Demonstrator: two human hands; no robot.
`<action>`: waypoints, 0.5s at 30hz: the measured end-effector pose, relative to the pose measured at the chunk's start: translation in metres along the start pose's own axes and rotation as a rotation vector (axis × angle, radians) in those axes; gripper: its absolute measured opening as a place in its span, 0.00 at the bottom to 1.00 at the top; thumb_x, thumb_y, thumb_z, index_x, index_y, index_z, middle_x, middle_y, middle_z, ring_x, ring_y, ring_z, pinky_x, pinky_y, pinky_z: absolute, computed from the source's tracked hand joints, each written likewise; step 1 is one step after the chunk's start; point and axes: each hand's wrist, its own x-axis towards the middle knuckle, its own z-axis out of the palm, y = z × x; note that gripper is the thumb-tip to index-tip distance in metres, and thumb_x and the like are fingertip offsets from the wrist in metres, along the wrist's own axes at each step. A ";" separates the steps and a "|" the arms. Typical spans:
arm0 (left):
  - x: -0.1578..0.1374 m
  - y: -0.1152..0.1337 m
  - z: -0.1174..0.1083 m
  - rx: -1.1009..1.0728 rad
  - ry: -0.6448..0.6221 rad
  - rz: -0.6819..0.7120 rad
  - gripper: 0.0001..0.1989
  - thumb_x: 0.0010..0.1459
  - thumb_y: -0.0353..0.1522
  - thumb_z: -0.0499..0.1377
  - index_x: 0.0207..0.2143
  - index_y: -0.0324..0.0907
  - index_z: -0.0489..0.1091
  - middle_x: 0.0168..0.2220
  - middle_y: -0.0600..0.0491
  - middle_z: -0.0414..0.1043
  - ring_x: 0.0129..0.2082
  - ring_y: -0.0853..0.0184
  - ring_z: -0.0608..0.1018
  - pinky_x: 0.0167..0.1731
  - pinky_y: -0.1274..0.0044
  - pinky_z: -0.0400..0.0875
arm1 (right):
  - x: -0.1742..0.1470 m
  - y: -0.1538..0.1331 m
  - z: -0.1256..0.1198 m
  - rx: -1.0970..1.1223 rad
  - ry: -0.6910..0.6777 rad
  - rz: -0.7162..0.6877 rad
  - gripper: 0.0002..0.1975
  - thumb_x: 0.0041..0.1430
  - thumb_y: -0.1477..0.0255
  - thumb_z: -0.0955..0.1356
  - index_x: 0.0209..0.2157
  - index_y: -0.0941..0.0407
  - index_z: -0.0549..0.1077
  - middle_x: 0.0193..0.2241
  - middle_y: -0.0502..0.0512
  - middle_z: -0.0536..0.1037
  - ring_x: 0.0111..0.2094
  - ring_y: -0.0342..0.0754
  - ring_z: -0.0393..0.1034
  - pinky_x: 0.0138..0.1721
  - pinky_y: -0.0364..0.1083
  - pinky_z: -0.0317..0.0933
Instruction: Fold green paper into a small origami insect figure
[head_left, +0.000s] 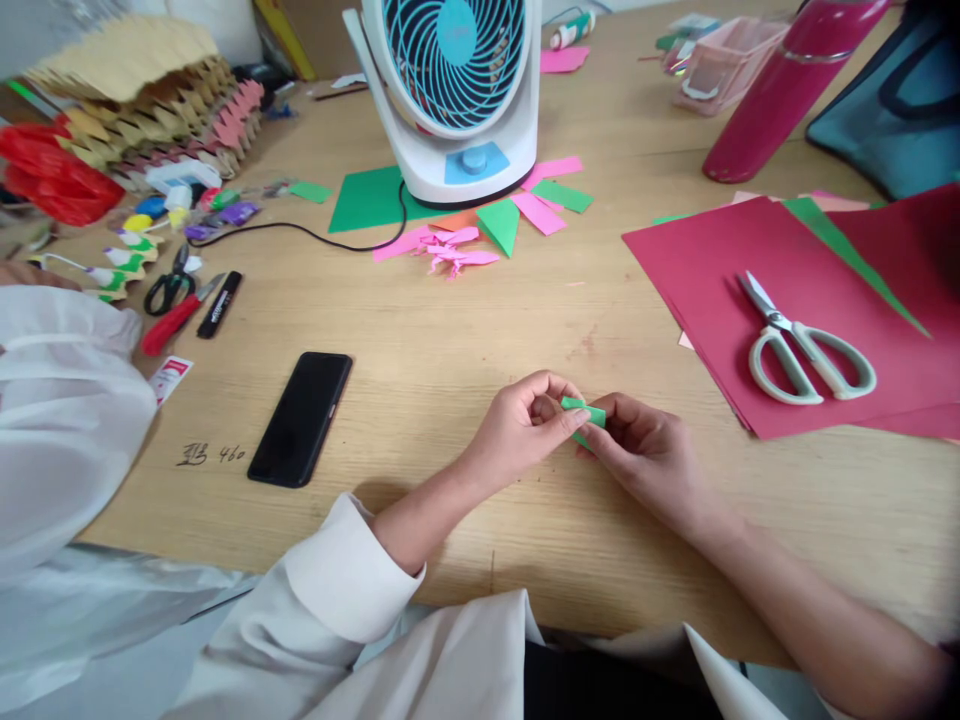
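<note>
Being held just below and right of the centre of the frame, a small green slip (pixel 598 416) is grasped from both sides. The fingers of the left hand (pixel 529 425) are curled, with the slip pinched under the thumb; by the fingers of the right hand (pixel 660 455), also bent, its right end is gripped, and its lower part is partly hidden by them. Both hands are held over bare wood of the bench (pixel 420 370). At right, red sheets (pixel 697 290) are overlaid by scissors (pixel 780 322), whose blades are pointed toward the upper left, and by a narrow green strip (pixel 847 255). At upper right, a flask (pixel 787 100) is seen leaning in view, flanked by a pink box (pixel 724 70) and a blue bag (pixel 885 125). At upper centre, a fan (pixel 472 165) is set partly on a green sheet (pixel 360 205), and pink folded pieces (pixel 457 258) are gathered in front of it. At left of centre, a phone (pixel 300 420) is laid with its dark screen up; beyond it, dark shears (pixel 171 292) and a red-handled knife (pixel 176 325) are placed. Egg trays (pixel 135 60) are stacked at upper left, and another person's sleeve (pixel 60 400) is seen at the left edge.
</note>
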 end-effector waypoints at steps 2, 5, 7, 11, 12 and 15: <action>0.000 0.001 0.000 0.039 0.002 0.005 0.11 0.54 0.38 0.64 0.32 0.40 0.68 0.22 0.59 0.62 0.21 0.75 0.63 0.22 0.81 0.55 | -0.001 0.001 0.000 -0.033 -0.012 -0.010 0.13 0.59 0.59 0.71 0.31 0.55 0.70 0.24 0.49 0.70 0.26 0.44 0.62 0.27 0.43 0.56; 0.000 0.002 -0.001 0.031 -0.001 -0.012 0.13 0.53 0.40 0.65 0.31 0.40 0.68 0.22 0.59 0.63 0.21 0.75 0.63 0.22 0.81 0.55 | -0.002 0.002 -0.002 -0.056 -0.014 -0.018 0.12 0.60 0.61 0.70 0.32 0.55 0.71 0.25 0.49 0.70 0.27 0.44 0.62 0.28 0.44 0.56; 0.000 0.002 -0.002 0.006 -0.008 -0.027 0.13 0.53 0.40 0.64 0.31 0.40 0.68 0.22 0.59 0.62 0.21 0.75 0.63 0.23 0.81 0.54 | -0.002 0.001 -0.004 -0.078 -0.018 -0.034 0.12 0.61 0.61 0.70 0.32 0.55 0.71 0.26 0.49 0.70 0.27 0.44 0.62 0.28 0.44 0.56; 0.001 0.003 -0.002 -0.001 -0.017 -0.014 0.12 0.54 0.39 0.63 0.30 0.40 0.67 0.21 0.60 0.59 0.21 0.76 0.60 0.22 0.81 0.51 | -0.002 -0.005 -0.008 -0.172 -0.013 -0.076 0.11 0.62 0.62 0.69 0.32 0.55 0.71 0.23 0.48 0.68 0.24 0.43 0.58 0.25 0.43 0.53; 0.001 0.003 -0.002 -0.004 -0.025 -0.009 0.12 0.55 0.39 0.63 0.30 0.40 0.68 0.21 0.60 0.59 0.21 0.76 0.59 0.22 0.81 0.51 | -0.002 -0.006 -0.009 -0.193 -0.012 -0.080 0.10 0.62 0.63 0.69 0.32 0.55 0.71 0.22 0.47 0.67 0.23 0.42 0.57 0.24 0.43 0.52; 0.001 0.002 -0.004 -0.007 -0.049 0.010 0.11 0.55 0.37 0.64 0.31 0.39 0.68 0.23 0.59 0.62 0.22 0.76 0.61 0.23 0.81 0.53 | -0.002 -0.008 -0.011 -0.228 -0.017 -0.081 0.09 0.62 0.65 0.69 0.31 0.55 0.71 0.21 0.46 0.65 0.22 0.41 0.55 0.23 0.43 0.49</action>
